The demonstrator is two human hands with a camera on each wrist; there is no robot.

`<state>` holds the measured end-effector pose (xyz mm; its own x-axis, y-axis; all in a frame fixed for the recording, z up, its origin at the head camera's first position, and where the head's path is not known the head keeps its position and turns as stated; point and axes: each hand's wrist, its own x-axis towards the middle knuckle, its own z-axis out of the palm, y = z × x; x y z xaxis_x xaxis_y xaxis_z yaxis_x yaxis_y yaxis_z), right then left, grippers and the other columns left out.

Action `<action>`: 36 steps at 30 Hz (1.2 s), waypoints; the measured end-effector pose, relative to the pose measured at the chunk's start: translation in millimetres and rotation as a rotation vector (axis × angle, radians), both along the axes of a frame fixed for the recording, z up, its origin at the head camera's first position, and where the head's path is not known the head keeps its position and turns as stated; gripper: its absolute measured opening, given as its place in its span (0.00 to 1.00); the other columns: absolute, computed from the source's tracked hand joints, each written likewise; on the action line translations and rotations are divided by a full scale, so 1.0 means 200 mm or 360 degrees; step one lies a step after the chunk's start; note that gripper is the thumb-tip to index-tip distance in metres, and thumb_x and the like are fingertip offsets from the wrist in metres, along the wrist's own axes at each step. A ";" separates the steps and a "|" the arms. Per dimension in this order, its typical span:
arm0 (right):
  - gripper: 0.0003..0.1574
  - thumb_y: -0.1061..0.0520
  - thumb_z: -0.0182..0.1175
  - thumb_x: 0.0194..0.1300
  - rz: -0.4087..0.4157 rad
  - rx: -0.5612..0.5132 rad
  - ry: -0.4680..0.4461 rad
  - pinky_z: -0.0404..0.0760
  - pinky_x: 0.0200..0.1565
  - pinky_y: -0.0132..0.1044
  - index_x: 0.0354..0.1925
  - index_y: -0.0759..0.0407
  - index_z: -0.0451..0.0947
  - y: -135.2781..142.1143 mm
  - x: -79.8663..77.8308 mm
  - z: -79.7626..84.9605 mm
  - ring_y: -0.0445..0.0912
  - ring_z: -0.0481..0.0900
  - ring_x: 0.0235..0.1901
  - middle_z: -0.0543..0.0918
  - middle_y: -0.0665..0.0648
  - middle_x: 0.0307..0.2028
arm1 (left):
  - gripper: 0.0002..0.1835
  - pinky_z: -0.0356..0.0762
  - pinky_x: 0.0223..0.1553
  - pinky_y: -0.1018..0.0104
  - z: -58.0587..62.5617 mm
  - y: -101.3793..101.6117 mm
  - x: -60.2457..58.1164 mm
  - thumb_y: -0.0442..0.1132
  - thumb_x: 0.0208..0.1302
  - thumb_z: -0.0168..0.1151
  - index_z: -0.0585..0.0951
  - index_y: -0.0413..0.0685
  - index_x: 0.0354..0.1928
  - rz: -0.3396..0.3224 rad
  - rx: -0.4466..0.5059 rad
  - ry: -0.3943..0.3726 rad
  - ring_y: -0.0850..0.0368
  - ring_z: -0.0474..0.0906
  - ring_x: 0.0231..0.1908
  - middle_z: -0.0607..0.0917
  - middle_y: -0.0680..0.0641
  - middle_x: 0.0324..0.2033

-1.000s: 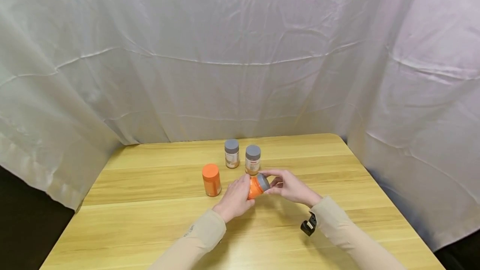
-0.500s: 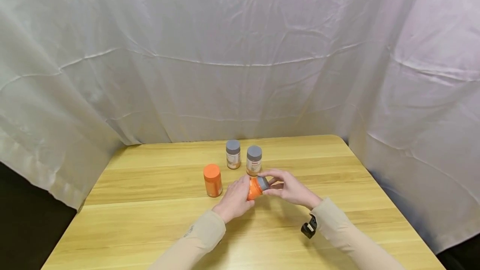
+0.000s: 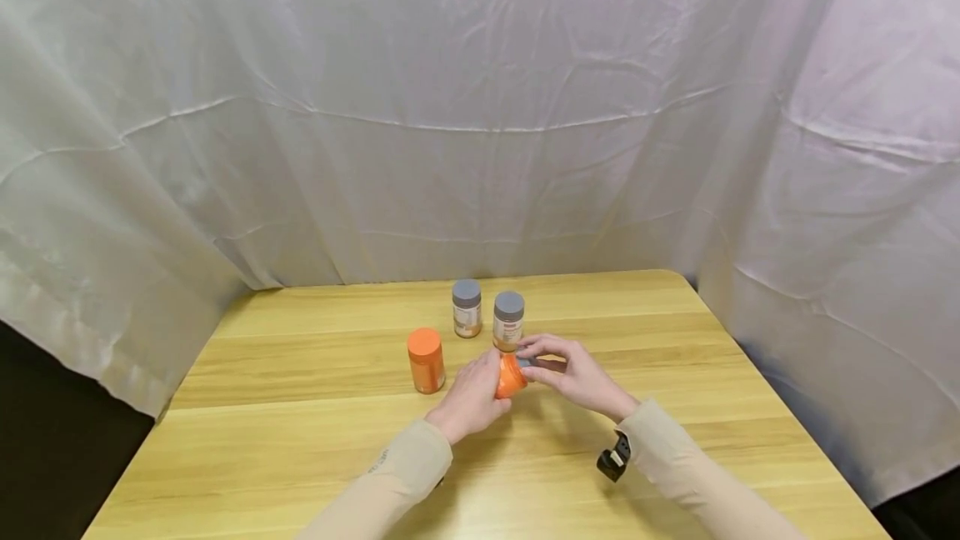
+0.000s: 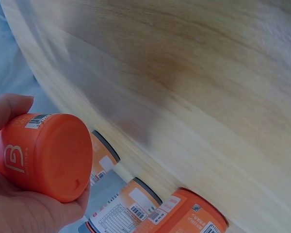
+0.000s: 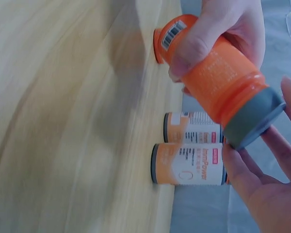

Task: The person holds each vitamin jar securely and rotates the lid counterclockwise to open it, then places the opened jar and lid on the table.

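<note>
My left hand (image 3: 470, 397) grips an orange bottle (image 5: 213, 70), tilted with its grey lid toward my right hand. In the left wrist view, the base of the bottle (image 4: 63, 158) faces the camera. Fingers and thumb of my right hand (image 3: 577, 373) are round the grey lid (image 5: 252, 116), which sits at the bottle's neck in the right wrist view. From the head, the right fingers hide much of that lid. An orange-lidded bottle (image 3: 426, 361) stands left of my hands.
Two grey-lidded bottles with white labels stand upright behind my hands, one at back left (image 3: 467, 308) and one nearer (image 3: 508, 321). All are on a wooden table (image 3: 300, 440). A pale curtain (image 3: 480, 123) hangs behind it and along the sides.
The right hand's fingers have shifted and turned at the lid, covering more of it, so less grey shows from the head. The left hand and bottle have stayed nearly still.
</note>
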<state>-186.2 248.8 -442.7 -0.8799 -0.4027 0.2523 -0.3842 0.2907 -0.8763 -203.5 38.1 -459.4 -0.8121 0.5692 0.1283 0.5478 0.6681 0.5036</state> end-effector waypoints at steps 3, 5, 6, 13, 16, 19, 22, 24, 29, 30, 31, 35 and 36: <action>0.11 0.60 0.65 0.67 -0.0036 -0.0069 -0.0002 0.82 0.57 0.37 0.47 0.63 0.83 -0.01 0.00 0.00 0.60 0.78 0.62 0.77 0.67 0.62 | 0.29 0.76 0.49 0.56 0.00 0.00 0.00 0.38 0.59 0.72 0.69 0.41 0.58 -0.0004 0.0014 -0.0001 0.54 0.77 0.43 0.78 0.47 0.45; 0.09 0.61 0.65 0.67 -0.0057 -0.0105 0.0003 0.81 0.57 0.34 0.45 0.63 0.84 -0.02 0.00 -0.01 0.54 0.79 0.61 0.78 0.67 0.61 | 0.28 0.76 0.48 0.57 0.01 0.00 -0.01 0.38 0.59 0.72 0.69 0.41 0.58 -0.0005 0.0026 -0.0010 0.54 0.76 0.42 0.78 0.48 0.45; 0.08 0.61 0.65 0.67 -0.0069 -0.0121 0.0006 0.81 0.57 0.33 0.44 0.63 0.84 -0.02 0.00 -0.01 0.50 0.79 0.61 0.78 0.67 0.61 | 0.28 0.76 0.48 0.58 0.01 0.00 -0.01 0.38 0.59 0.72 0.69 0.41 0.57 -0.0006 0.0029 -0.0012 0.55 0.76 0.42 0.78 0.48 0.44; 0.08 0.61 0.63 0.69 -0.0133 -0.0246 -0.0010 0.80 0.58 0.31 0.43 0.65 0.81 -0.04 0.00 -0.02 0.39 0.80 0.58 0.80 0.69 0.58 | 0.28 0.76 0.45 0.60 0.00 0.01 -0.01 0.37 0.59 0.72 0.69 0.41 0.57 -0.0010 0.0070 -0.0025 0.56 0.76 0.41 0.78 0.48 0.43; 0.12 0.60 0.63 0.69 -0.0170 -0.0294 -0.0036 0.79 0.58 0.29 0.46 0.68 0.80 -0.04 0.00 -0.02 0.40 0.81 0.57 0.80 0.73 0.56 | 0.28 0.76 0.45 0.61 0.00 0.01 0.00 0.37 0.58 0.72 0.69 0.41 0.57 -0.0013 0.0085 -0.0030 0.56 0.76 0.40 0.78 0.49 0.43; 0.15 0.60 0.64 0.69 -0.0221 -0.0333 -0.0067 0.79 0.58 0.29 0.48 0.70 0.78 -0.05 0.00 -0.02 0.38 0.81 0.53 0.80 0.75 0.54 | 0.28 0.76 0.44 0.62 0.00 0.01 0.00 0.36 0.58 0.72 0.69 0.42 0.57 -0.0018 0.0103 -0.0028 0.57 0.76 0.40 0.78 0.49 0.43; 0.16 0.60 0.65 0.68 -0.0284 -0.0370 -0.0101 0.80 0.57 0.30 0.50 0.69 0.78 -0.06 -0.01 -0.02 0.35 0.82 0.50 0.82 0.72 0.52 | 0.27 0.75 0.43 0.63 0.00 0.01 0.00 0.36 0.58 0.72 0.70 0.42 0.56 -0.0019 0.0109 -0.0022 0.57 0.76 0.39 0.78 0.49 0.42; 0.17 0.61 0.65 0.67 -0.0325 -0.0392 -0.0110 0.81 0.55 0.31 0.50 0.70 0.77 -0.07 -0.01 -0.02 0.35 0.83 0.48 0.84 0.67 0.50 | 0.27 0.75 0.42 0.64 0.00 0.02 0.00 0.37 0.58 0.72 0.70 0.42 0.55 -0.0018 0.0108 -0.0015 0.58 0.75 0.38 0.78 0.49 0.42; 0.21 0.62 0.67 0.65 -0.0394 -0.0437 -0.0110 0.81 0.53 0.30 0.53 0.71 0.75 -0.08 -0.02 -0.02 0.36 0.84 0.45 0.88 0.46 0.40 | 0.26 0.74 0.41 0.63 0.00 0.02 0.00 0.37 0.58 0.72 0.70 0.42 0.54 -0.0013 0.0084 0.0006 0.57 0.75 0.38 0.77 0.49 0.41; 0.22 0.63 0.67 0.65 -0.0400 -0.0445 -0.0113 0.81 0.52 0.30 0.54 0.70 0.74 -0.09 -0.02 -0.03 0.36 0.85 0.45 0.87 0.43 0.39 | 0.26 0.74 0.41 0.63 0.00 0.02 0.01 0.37 0.58 0.72 0.70 0.42 0.54 -0.0012 0.0078 0.0007 0.57 0.75 0.38 0.77 0.49 0.41; 0.23 0.64 0.67 0.64 -0.0407 -0.0456 -0.0121 0.80 0.52 0.30 0.55 0.69 0.73 -0.09 -0.02 -0.03 0.36 0.85 0.44 0.88 0.42 0.39 | 0.26 0.74 0.42 0.63 0.00 0.02 0.01 0.38 0.58 0.72 0.70 0.42 0.55 -0.0012 0.0073 0.0008 0.57 0.75 0.38 0.77 0.50 0.41; 0.29 0.66 0.66 0.63 -0.0419 -0.0482 -0.0139 0.80 0.52 0.29 0.60 0.68 0.69 -0.10 -0.03 -0.03 0.37 0.84 0.47 0.88 0.54 0.46 | 0.27 0.74 0.42 0.62 0.00 0.02 0.01 0.38 0.58 0.72 0.70 0.42 0.55 -0.0012 0.0062 0.0017 0.57 0.75 0.39 0.78 0.50 0.41; 0.30 0.67 0.66 0.63 -0.0414 -0.0488 -0.0148 0.80 0.53 0.28 0.61 0.69 0.68 -0.10 -0.03 -0.03 0.39 0.84 0.48 0.86 0.60 0.49 | 0.27 0.74 0.42 0.62 0.00 0.02 0.01 0.38 0.58 0.72 0.70 0.42 0.55 -0.0012 0.0064 0.0019 0.57 0.75 0.39 0.78 0.50 0.41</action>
